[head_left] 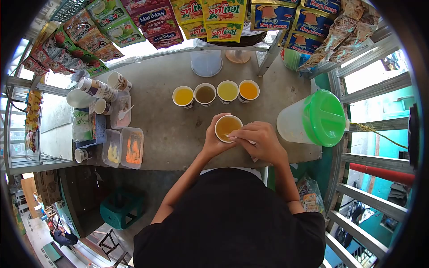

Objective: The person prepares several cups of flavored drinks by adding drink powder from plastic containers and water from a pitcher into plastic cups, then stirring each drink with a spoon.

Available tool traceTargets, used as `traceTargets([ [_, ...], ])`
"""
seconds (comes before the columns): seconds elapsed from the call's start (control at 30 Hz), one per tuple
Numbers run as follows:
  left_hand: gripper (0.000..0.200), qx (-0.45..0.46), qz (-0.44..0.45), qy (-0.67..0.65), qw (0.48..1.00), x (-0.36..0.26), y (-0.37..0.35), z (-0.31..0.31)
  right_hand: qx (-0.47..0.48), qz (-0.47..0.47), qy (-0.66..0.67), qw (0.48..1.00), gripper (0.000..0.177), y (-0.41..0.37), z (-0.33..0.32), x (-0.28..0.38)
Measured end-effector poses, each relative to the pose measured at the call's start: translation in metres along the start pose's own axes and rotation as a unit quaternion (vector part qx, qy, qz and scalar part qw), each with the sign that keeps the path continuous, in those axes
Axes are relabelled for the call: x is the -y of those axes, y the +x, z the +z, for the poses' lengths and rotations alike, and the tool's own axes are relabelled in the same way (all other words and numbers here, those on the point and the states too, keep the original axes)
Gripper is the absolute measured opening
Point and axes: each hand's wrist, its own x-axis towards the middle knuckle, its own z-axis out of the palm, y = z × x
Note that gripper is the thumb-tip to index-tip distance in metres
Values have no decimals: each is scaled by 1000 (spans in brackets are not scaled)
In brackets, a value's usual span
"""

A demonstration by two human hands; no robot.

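At stall counter, near edge, centre: both hands on one filled cup.
Concrete counter [170, 134] is the work surface. Green-lidded jug [313, 118] stands just right of the hands, probably kept in reach. Row of four filled cups [205, 94] is lined along the far side, apart from the working spot. Cup [228, 127] of amber liquid sits nearest the body. Left hand [212, 143] is wrapped round its wall, seemingly to steady it. Right hand [263, 140] is closed on a small white item [251, 143] at the rim; spoon or sachet, cannot tell.
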Motion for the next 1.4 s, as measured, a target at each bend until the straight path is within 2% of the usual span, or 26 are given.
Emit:
traceTargets([
  [0.07, 77, 1, 2, -1, 1000, -2, 0, 1, 12, 8, -15, 1000, 13, 0, -1, -2],
  [0.17, 78, -8, 7, 5, 1000, -4, 0, 7, -29, 37, -94, 994, 15, 1, 3, 1],
  [0.27, 78, 5, 18, -4, 1000, 1, 0, 6, -59, 50, -38, 996, 12, 1, 8, 6],
  [0.33, 77, 14, 7, 20, 1000, 0, -1, 6, -11, 28, 30, 999, 13, 2, 2, 12],
  [0.47, 76, 14, 3, 10, 1000, -5, -2, 9, 24, 64, 11, 998, 14, -1, -8, 4],
  [0.53, 77, 3, 14, 18, 1000, -6, -1, 11, -43, 44, -60, 996, 14, 2, -6, 2],
  [0.57, 77, 4, 14, 18, 1000, -6, -1, 11, -44, 44, -61, 996, 14, 2, -3, 2],
  [0.67, 77, 8, 14, 16, 1000, -4, 0, 9, -67, 36, -39, 996, 14, 1, 5, 6],
  [0.73, 76, 18, 8, -5, 1000, 0, 0, 6, -27, 6, 9, 1000, 14, 0, 4, 10],
  [0.87, 77, 14, 6, -5, 1000, 0, -1, 5, -18, 21, 54, 998, 13, 0, -3, 4],
  [0.93, 79, -1, 14, 21, 1000, -8, 1, 9, -49, 33, -63, 996, 13, 2, -5, 2],
  [1.07, 78, 0, 21, 9, 1000, -3, 2, 9, -71, 20, -78, 994, 14, 4, 3, 5],
  [1.13, 76, 4, 14, 21, 1000, -3, 2, 7, -58, -2, -1, 998, 13, 3, 5, 8],
  [1.27, 75, 7, 9, -1, 1000, -4, 1, 5, -8, 11, 23, 1000, 12, 1, -7, 2],
  [1.33, 76, -6, 16, 26, 1000, -9, 2, 8, -16, 45, -67, 997, 15, 1, -8, 0],
  [1.4, 76, -6, 24, 23, 999, -8, 3, 9, -36, 46, -67, 996, 15, 4, -6, 4],
])
